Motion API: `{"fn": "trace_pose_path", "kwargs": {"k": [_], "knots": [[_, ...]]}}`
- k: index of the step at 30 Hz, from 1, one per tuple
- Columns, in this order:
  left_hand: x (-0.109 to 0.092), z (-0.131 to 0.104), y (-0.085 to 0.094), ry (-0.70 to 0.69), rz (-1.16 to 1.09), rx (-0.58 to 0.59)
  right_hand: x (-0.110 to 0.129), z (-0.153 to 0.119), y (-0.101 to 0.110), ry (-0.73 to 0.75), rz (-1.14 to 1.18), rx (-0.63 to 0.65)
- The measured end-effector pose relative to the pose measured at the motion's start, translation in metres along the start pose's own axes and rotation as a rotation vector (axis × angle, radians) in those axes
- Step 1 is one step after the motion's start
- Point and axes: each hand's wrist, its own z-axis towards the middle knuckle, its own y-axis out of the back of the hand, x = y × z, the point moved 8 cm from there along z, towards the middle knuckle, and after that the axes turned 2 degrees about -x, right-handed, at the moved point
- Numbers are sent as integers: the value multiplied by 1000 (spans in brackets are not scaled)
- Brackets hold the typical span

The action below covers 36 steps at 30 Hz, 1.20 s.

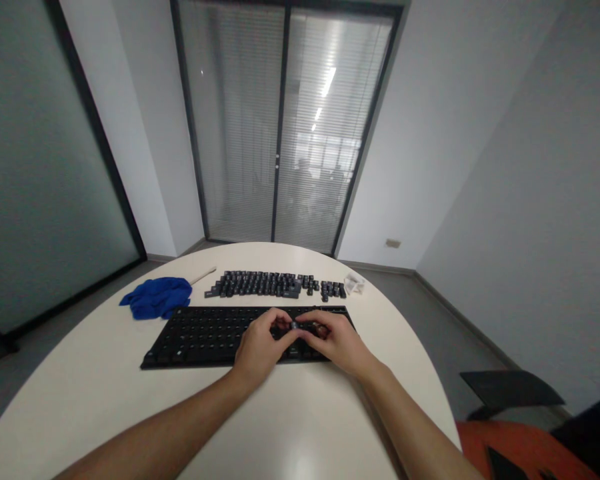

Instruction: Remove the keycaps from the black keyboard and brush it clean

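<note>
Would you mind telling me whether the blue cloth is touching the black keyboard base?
Apart. The head view shows a strip of white table between the blue cloth and the keyboard base.

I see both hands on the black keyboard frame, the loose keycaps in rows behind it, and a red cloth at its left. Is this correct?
Not quite: the head view shows the cloth is blue, not red. The rest holds: left hand and right hand on the keyboard frame, keycaps behind it.

Black keyboard base (200,337) lies flat on the table; small dark keycap (299,326) above its right part
</note>
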Motion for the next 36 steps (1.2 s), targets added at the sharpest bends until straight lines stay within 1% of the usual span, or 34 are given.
{"fn": "trace_pose_path", "kwargs": {"k": [4, 8, 13, 17, 20, 22, 27, 31, 36], "knots": [[1, 0, -1, -9, -4, 11, -2, 0, 0, 14, 3, -6], [0, 0, -2, -16, -8, 32, -7, 0, 2, -19, -6, -32], [-1, 0, -1, -27, 22, 35, -2, -1, 2, -3, -27, -11], [-2, 0, -3, -32, 55, 63, -1, 0, 3, -4, -73, -12], [-4, -2, -4, -23, 127, 76, -5, 0, 7, -27, -153, -28], [-8, -5, -6, -62, 212, 91, -11, 1, 15, -62, -209, -69], [-23, -14, -19, -267, 407, 205, -39, 0, 41, -168, -274, -199], [-22, -18, -23, -309, 526, 260, -67, -2, 58, -270, -334, -271], [-22, -19, -25, -338, 576, 276, -87, -5, 71, -343, -380, -398]]}}
